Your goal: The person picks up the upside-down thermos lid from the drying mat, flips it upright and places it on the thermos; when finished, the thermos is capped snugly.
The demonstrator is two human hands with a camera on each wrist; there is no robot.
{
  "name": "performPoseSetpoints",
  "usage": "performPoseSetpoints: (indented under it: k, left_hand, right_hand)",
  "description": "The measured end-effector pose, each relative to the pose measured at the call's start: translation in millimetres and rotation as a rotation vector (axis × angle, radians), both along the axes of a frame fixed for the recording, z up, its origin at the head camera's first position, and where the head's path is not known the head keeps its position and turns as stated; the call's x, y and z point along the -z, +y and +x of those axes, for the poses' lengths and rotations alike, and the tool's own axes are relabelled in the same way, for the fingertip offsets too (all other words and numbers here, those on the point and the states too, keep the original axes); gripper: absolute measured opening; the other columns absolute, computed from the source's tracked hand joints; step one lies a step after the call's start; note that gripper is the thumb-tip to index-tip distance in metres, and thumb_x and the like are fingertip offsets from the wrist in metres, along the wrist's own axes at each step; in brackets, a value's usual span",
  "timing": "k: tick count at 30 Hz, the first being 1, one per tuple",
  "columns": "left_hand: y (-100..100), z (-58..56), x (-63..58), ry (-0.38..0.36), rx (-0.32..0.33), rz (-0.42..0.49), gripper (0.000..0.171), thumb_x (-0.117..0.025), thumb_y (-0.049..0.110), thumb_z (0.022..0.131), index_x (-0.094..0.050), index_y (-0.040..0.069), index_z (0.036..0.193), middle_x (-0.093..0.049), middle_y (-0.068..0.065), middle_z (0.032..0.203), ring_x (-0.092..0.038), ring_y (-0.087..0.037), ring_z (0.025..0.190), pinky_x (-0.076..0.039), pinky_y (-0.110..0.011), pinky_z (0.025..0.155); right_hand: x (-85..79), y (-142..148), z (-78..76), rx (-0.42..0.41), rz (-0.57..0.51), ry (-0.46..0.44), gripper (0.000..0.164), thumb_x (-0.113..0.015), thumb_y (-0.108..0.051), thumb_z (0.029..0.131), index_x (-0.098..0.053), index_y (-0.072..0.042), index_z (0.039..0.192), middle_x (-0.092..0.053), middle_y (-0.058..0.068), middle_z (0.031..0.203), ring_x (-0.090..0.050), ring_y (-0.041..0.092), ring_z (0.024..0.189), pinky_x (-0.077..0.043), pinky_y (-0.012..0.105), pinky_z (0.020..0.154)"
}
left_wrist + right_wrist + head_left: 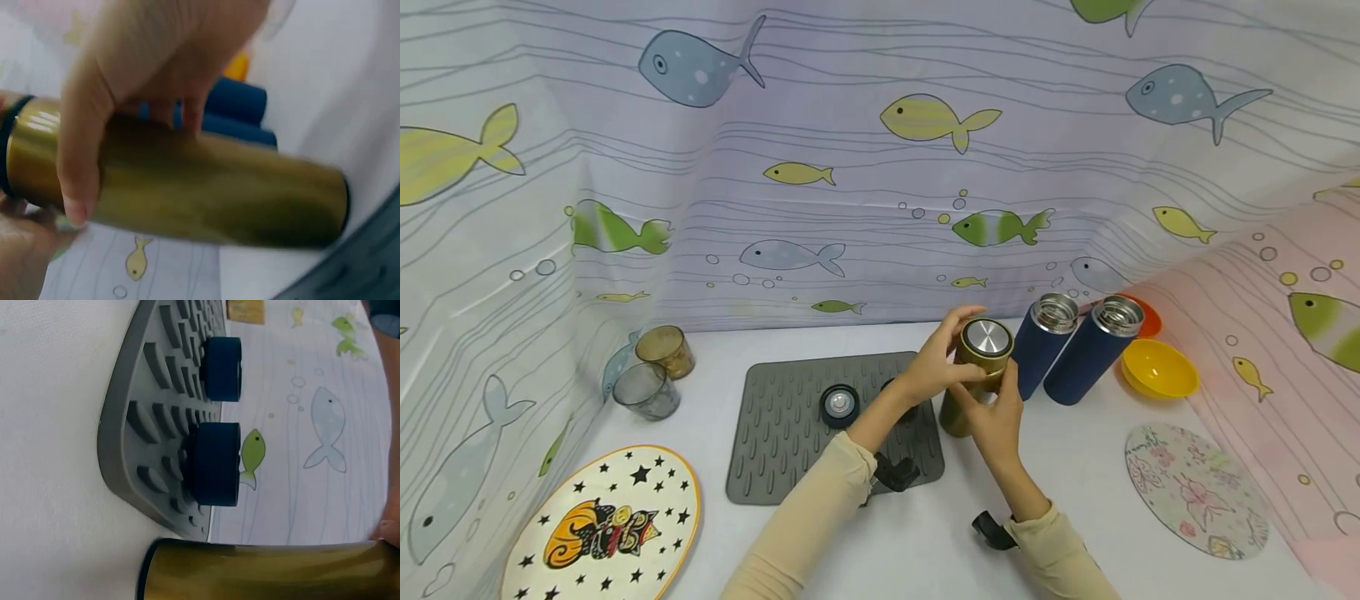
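Note:
A gold thermos bottle stands upright beside the right edge of the grey mat, its steel-topped lid at the upper end. Round the bottle's top, close to the lid, the fingers and thumb of my left hand are curled. Lower on the body, my right hand grips it between thumb and fingers. The left wrist view has the gold bottle lying sideways in the picture, with the right hand across it and part of the left hand by the lid end.
Two dark blue lids sit on the grey ridged mat. Two open blue bottles stand right of the gold one, near a yellow bowl and an orange bowl. Tinted cups and oval placemats lie further out.

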State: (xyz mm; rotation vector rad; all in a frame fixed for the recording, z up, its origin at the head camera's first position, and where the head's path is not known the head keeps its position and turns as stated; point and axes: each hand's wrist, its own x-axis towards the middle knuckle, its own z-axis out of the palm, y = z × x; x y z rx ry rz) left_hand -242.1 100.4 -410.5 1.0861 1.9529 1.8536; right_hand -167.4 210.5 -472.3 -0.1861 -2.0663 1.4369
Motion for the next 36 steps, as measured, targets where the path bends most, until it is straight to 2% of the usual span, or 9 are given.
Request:
performPoseSetpoints:
  k: [4,8,13,16,19,25,29,32,36]
  left_hand:
    - [-0.2,2.3,-1.1,0.032,-0.064,-0.056,0.094,-0.076,0.025,0.080,-0.023,0.016,0.156,-0.026,-0.010,0.159,-0.026,-0.026,0.147,-0.025,-0.058,0.117]
    - [0.8,2.5,-1.8,0.051,-0.081,-0.040,0.087,-0.074,0.019,0.082,-0.025,0.013,0.154,-0.040,-0.014,0.151,-0.039,-0.027,0.140,-0.034,-0.053,0.114]
    - [2.0,1.3,-1.3,0.056,-0.083,-0.053,0.096,-0.071,0.026,0.080,-0.015,0.019,0.157,-0.023,-0.012,0.160,-0.024,-0.025,0.147,-0.026,-0.056,0.117]
    - [3.0,2.7,-1.6,0.021,-0.105,-0.044,0.094,-0.079,0.020,0.079,-0.024,0.017,0.154,-0.037,-0.015,0.151,-0.042,-0.027,0.135,-0.042,-0.043,0.108]
    - [2.9,2.6,-2.1,-0.049,-0.028,0.028,0.085,-0.073,0.009,0.079,-0.028,0.010,0.151,-0.039,-0.016,0.149,-0.051,-0.031,0.125,-0.048,-0.036,0.102]
    - [3.2,4.2,-1.8,0.004,-0.101,-0.028,0.091,-0.081,0.016,0.078,-0.028,0.012,0.152,-0.035,-0.012,0.151,-0.043,-0.023,0.133,-0.043,-0.037,0.108]
    - [1.8,3.8,1.1,-0.024,-0.031,0.054,0.085,-0.070,0.011,0.079,-0.025,0.010,0.152,-0.032,-0.018,0.155,-0.038,-0.032,0.138,-0.033,-0.051,0.115]
    - [2.0,5.2,1.6,0.005,-0.071,0.004,0.087,-0.072,0.017,0.079,-0.026,0.013,0.152,-0.029,-0.015,0.157,-0.034,-0.028,0.140,-0.032,-0.050,0.115]
    - [2.8,5.9,0.9,0.034,-0.115,-0.009,0.081,-0.078,0.015,0.080,-0.033,0.006,0.147,-0.044,-0.014,0.148,-0.044,-0.029,0.134,-0.038,-0.047,0.112]
  right_hand:
    - [-0.2,-0.9,-0.6,-0.002,0.008,0.011,0.066,-0.083,-0.004,0.077,-0.049,0.001,0.132,-0.063,0.016,0.121,-0.055,0.013,0.101,-0.044,0.026,0.084]
    - [-1.0,-1.9,-1.4,0.000,0.010,0.017,0.066,-0.084,-0.003,0.076,-0.049,0.000,0.132,-0.063,0.017,0.119,-0.054,0.012,0.099,-0.043,0.025,0.082]
    - [-2.6,-3.8,-1.8,-0.011,-0.008,0.021,0.067,-0.084,-0.002,0.075,-0.050,-0.002,0.132,-0.063,0.018,0.117,-0.053,0.012,0.098,-0.043,0.029,0.084]
    - [-2.1,-4.5,-2.0,-0.015,0.000,0.026,0.066,-0.083,0.001,0.074,-0.050,-0.001,0.132,-0.062,0.018,0.120,-0.053,0.013,0.100,-0.044,0.031,0.084]
    - [-2.7,-5.0,-1.2,-0.013,0.012,0.013,0.068,-0.083,-0.001,0.075,-0.048,-0.001,0.133,-0.062,0.015,0.121,-0.053,0.012,0.100,-0.043,0.028,0.084]
    - [-0.9,-2.6,-1.1,-0.017,0.006,0.016,0.063,-0.079,0.002,0.075,-0.049,0.001,0.130,-0.062,0.017,0.118,-0.054,0.013,0.099,-0.043,0.027,0.083]
    - [-1.5,-2.2,-0.1,-0.025,0.004,0.025,0.069,-0.083,-0.002,0.076,-0.047,0.001,0.134,-0.061,0.018,0.121,-0.054,0.014,0.100,-0.043,0.028,0.084]
    - [-1.9,-2.1,0.0,-0.029,0.003,0.025,0.067,-0.083,-0.001,0.076,-0.048,0.001,0.132,-0.061,0.017,0.120,-0.053,0.015,0.100,-0.043,0.029,0.084]
    - [-1.8,-1.7,0.4,-0.024,-0.004,0.011,0.066,-0.081,-0.001,0.077,-0.048,0.000,0.133,-0.061,0.017,0.122,-0.054,0.015,0.100,-0.043,0.030,0.084]
